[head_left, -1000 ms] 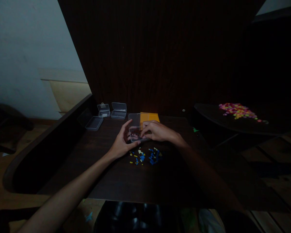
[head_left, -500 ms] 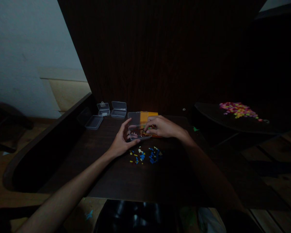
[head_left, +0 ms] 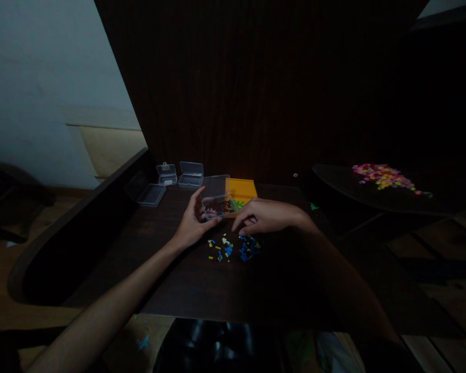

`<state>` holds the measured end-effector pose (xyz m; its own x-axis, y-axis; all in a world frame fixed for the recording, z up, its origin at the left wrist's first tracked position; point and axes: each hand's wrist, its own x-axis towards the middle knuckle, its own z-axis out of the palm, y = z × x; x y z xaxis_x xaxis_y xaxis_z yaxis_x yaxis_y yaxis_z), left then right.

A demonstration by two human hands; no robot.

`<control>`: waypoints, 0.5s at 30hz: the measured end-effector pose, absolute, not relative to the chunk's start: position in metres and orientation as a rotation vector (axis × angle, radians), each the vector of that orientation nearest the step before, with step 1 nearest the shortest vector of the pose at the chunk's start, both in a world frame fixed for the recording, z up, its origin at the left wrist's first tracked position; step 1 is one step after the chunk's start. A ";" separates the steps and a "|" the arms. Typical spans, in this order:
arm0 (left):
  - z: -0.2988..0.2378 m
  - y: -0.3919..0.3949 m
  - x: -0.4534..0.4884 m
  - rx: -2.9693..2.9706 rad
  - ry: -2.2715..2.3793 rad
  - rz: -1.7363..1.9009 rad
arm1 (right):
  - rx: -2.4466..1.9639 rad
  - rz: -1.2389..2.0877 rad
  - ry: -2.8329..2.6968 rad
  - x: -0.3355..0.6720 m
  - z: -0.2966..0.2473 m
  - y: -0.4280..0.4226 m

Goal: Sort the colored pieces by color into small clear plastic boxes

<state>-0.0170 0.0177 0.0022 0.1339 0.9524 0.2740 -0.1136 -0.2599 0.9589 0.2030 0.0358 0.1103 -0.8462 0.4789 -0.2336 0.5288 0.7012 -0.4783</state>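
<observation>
My left hand (head_left: 194,220) grips a clear plastic box (head_left: 216,213) by its left side, thumb along the front and fingers behind. The box is tilted, with its lid raised at the back, and holds small pink and brown pieces. My right hand (head_left: 261,215) is over the far edge of a pile of blue and cream toy bricks (head_left: 248,249). Its fingers are bent, thumb and index tips slightly apart, with nothing visible between them. Left of that pile lie scattered yellow, blue and cream bricks (head_left: 226,248). Behind my right hand is an open orange box (head_left: 243,187) containing green pieces (head_left: 239,204).
Several open clear boxes, one a low clear case (head_left: 151,195), stand at the table's back left. A raised dark side panel (head_left: 77,228) borders the left. Colourful beads (head_left: 384,177) lie on a shelf at right. A dark panel (head_left: 256,103) rises behind the table.
My right hand has come out of the clear box and moved toward me, over the blue brick pile. The clear box, still in my left hand, has shifted slightly up and left.
</observation>
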 end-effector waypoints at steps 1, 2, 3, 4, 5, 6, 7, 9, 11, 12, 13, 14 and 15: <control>0.002 0.019 -0.017 1.399 0.892 1.341 | 0.834 -0.812 2.806 0.201 0.107 0.037; 0.002 0.019 -0.017 1.400 0.896 1.349 | 0.833 -0.786 2.804 0.199 0.103 0.037; 0.002 0.020 -0.018 1.401 0.899 1.356 | 0.828 -0.763 2.802 0.196 0.099 0.038; 0.002 0.020 -0.018 1.399 0.903 1.360 | 0.814 -0.751 2.799 0.193 0.095 0.038; 0.002 0.021 -0.018 1.396 0.907 1.362 | 0.795 -0.745 2.798 0.190 0.090 0.039; 0.002 0.021 -0.018 1.393 0.909 1.363 | 0.770 -0.738 2.798 0.187 0.086 0.039; 0.001 0.021 -0.019 1.391 0.909 1.362 | 0.747 -0.726 2.800 0.185 0.082 0.039; 0.000 0.021 -0.019 1.393 0.904 1.359 | 0.736 -0.684 2.805 0.180 0.075 0.040; -0.001 0.022 -0.019 1.398 0.899 1.358 | 0.774 -0.625 2.798 0.178 0.070 0.041; -0.001 0.022 -0.019 1.400 0.898 1.359 | 0.796 -0.599 2.793 0.177 0.068 0.042; -0.001 0.022 -0.019 1.402 0.898 1.360 | 0.811 -0.582 2.792 0.177 0.067 0.043; -0.001 0.022 -0.019 1.402 0.897 1.362 | 0.812 -0.575 2.794 0.177 0.065 0.045; -0.001 0.022 -0.019 1.399 0.896 1.363 | 0.808 -0.576 2.801 0.177 0.064 0.046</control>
<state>-0.0190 0.0224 -0.0013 0.1093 0.9509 0.2896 -0.1112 -0.2778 0.9542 0.1773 0.0456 0.0642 -0.8387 0.4763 -0.2641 0.5418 0.7785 -0.3168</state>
